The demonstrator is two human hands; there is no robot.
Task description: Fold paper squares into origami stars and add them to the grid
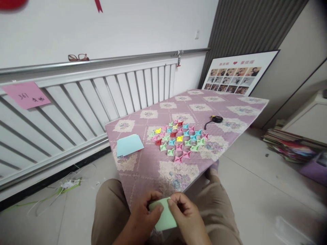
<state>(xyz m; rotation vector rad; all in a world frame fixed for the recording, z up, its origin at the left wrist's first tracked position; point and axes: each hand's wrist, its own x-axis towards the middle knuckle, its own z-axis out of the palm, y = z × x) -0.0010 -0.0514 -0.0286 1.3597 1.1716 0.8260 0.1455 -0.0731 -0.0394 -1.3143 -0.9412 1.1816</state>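
Between my two hands, above my lap at the table's near edge, is a piece of light green paper [166, 217]. My left hand [145, 216] grips its left side, thumb on top. On the upper right of the paper, my right hand [187, 214] pinches it between thumb and bent fingers. The paper looks flat on the side I see; its underside is hidden. Beyond my hands, several small folded paper shapes [173, 135] in pink, red, green, blue and yellow stand in rows on the table. To their left lies a stack of light blue paper sheets [129, 145].
The table wears a purple floral cloth [150, 170]. A black tape measure [217, 119] lies right of the folded shapes. A white radiator [114, 92] with glasses [78, 57] on its pipe runs along the wall. A photo board [235, 73] leans at the far end.
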